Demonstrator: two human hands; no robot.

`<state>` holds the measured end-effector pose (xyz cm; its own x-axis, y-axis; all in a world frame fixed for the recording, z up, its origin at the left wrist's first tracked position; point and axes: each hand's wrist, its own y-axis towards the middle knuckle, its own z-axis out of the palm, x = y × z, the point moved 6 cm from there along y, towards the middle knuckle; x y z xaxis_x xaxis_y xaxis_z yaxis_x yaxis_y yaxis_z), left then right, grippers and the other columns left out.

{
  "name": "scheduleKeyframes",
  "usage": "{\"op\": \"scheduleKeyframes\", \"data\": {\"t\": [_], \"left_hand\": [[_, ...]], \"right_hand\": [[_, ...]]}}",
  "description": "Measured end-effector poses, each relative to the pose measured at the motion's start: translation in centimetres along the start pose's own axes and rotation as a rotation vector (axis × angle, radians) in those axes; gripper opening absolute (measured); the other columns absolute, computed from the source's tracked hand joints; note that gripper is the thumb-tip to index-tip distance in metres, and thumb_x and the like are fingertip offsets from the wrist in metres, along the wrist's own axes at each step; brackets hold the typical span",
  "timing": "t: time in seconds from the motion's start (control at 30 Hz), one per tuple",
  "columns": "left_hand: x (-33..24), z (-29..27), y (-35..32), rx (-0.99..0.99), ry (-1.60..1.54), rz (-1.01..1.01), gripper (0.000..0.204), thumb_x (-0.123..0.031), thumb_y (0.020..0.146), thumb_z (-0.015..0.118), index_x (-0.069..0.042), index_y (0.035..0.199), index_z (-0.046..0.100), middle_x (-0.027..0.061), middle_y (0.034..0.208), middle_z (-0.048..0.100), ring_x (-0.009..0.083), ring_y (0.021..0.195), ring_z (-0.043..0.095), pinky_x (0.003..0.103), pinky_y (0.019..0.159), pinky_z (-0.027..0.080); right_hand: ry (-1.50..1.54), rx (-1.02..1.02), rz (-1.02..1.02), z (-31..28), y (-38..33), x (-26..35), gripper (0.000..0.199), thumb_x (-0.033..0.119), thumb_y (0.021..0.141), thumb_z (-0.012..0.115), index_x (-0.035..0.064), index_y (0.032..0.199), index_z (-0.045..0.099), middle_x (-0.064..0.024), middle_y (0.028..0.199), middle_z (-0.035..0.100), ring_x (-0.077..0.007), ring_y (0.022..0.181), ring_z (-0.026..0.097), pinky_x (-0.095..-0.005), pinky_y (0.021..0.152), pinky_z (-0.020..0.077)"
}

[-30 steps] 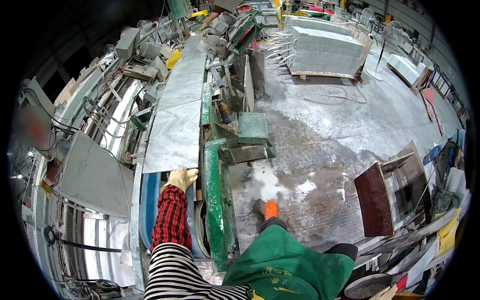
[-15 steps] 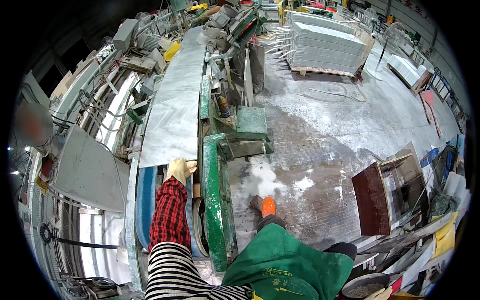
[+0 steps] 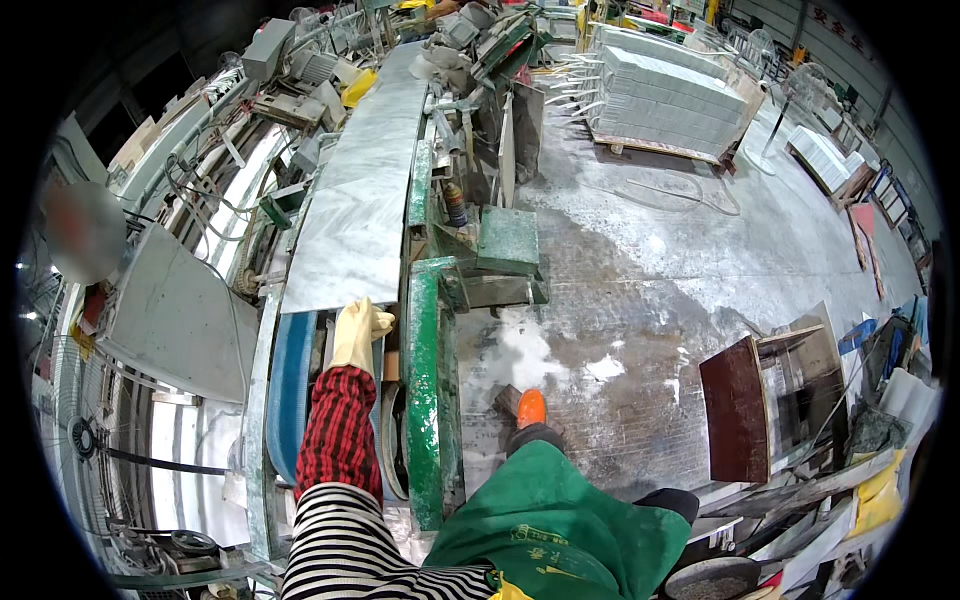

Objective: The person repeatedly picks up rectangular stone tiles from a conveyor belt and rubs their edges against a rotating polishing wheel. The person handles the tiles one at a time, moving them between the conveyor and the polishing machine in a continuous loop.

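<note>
My left hand (image 3: 358, 335), in a cream rubber glove, has its fingers curled at the near edge of a long grey-veined white marble slab (image 3: 350, 210). Its fingertips reach just over that edge, right of the middle. Under the wrist runs a blue conveyor belt (image 3: 292, 400), partly covered by my red-checked sleeve. The slab lies flat along the machine bed and reaches far ahead. To the right of the hand stands the green machine rail (image 3: 424, 390). My right hand is out of the picture.
A green metal box (image 3: 507, 240) juts out beside the machine. On the right stand a brown-sided wooden crate (image 3: 735, 410) and a shallow round pan (image 3: 712, 577). Farther off sits a pallet stack of pale slabs (image 3: 665, 95). Leaning on the left is a grey panel (image 3: 180, 310).
The slab's near edge lies slightly farther from me, and my left hand has followed it. My right glove has dropped out at the lower right. The whole view has shifted a little.
</note>
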<state>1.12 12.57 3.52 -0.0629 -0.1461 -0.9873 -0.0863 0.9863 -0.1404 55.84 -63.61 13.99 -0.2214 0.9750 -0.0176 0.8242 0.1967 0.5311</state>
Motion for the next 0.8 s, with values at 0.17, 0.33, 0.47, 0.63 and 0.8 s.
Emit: {"op": "scheduleKeyframes", "data": {"t": [0.17, 0.33, 0.47, 0.63, 0.8], "left_hand": [[1.3, -4.3, -3.2, -0.182, 0.626, 0.438, 0.039, -0.028, 0.107, 0.059, 0.009, 0.116, 0.067, 0.0208, 0.115, 0.073, 0.0250, 0.106, 0.071, 0.034, 0.095, 0.057], [2.5, -4.0, -8.6, -0.149, 1.161, 0.802, 0.043, -0.018, 0.099, 0.062, -0.002, 0.139, 0.058, 0.0217, 0.141, 0.061, 0.0398, 0.132, 0.056, 0.052, 0.113, 0.042], [0.7, -1.9, -10.2, -0.200, 1.318, 0.684, 0.046, -0.024, 0.100, 0.061, -0.003, 0.140, 0.056, 0.0209, 0.146, 0.058, 0.0355, 0.139, 0.052, 0.048, 0.118, 0.038], [2.7, -2.3, -9.2, -0.188, 1.276, 0.640, 0.045, -0.021, 0.099, 0.062, -0.001, 0.138, 0.057, 0.0210, 0.144, 0.060, 0.0350, 0.137, 0.053, 0.048, 0.118, 0.039], [-0.1, -1.6, -10.1, -0.214, 1.275, 0.709, 0.041, -0.019, 0.097, 0.063, 0.000, 0.133, 0.060, 0.0232, 0.139, 0.062, 0.0386, 0.132, 0.055, 0.048, 0.114, 0.042]], "right_hand": [[-0.043, -0.049, -0.168, 6.0, 4.3, -7.1, 0.045, 0.035, 0.108, 0.054, -0.0040, 0.124, 0.070, -0.0271, 0.122, 0.071, -0.0435, 0.113, 0.067, -0.0493, 0.100, 0.0540], [0.117, 0.348, 0.366, 15.0, 5.3, -14.6, 0.078, 0.056, 0.087, 0.070, 0.0084, 0.147, 0.053, -0.0232, 0.144, 0.056, -0.0414, 0.133, 0.053, -0.0504, 0.113, 0.0447], [0.140, 0.519, 0.646, 19.8, 3.9, -19.0, 0.138, 0.073, 0.054, 0.090, 0.0214, 0.166, 0.028, -0.0216, 0.166, 0.034, -0.0391, 0.154, 0.032, -0.0519, 0.125, 0.0336], [-0.026, 0.134, -0.312, 20.0, 8.2, -23.3, 0.119, 0.068, 0.073, 0.079, 0.0252, 0.168, 0.022, -0.0198, 0.171, 0.026, -0.0374, 0.157, 0.026, -0.0538, 0.126, 0.0294], [-0.671, 0.053, -0.386, 24.1, 5.2, -20.8, 0.075, 0.056, 0.102, 0.052, 0.0292, 0.167, 0.026, -0.0176, 0.171, 0.028, -0.0381, 0.158, 0.026, -0.0590, 0.120, 0.0355]]}}
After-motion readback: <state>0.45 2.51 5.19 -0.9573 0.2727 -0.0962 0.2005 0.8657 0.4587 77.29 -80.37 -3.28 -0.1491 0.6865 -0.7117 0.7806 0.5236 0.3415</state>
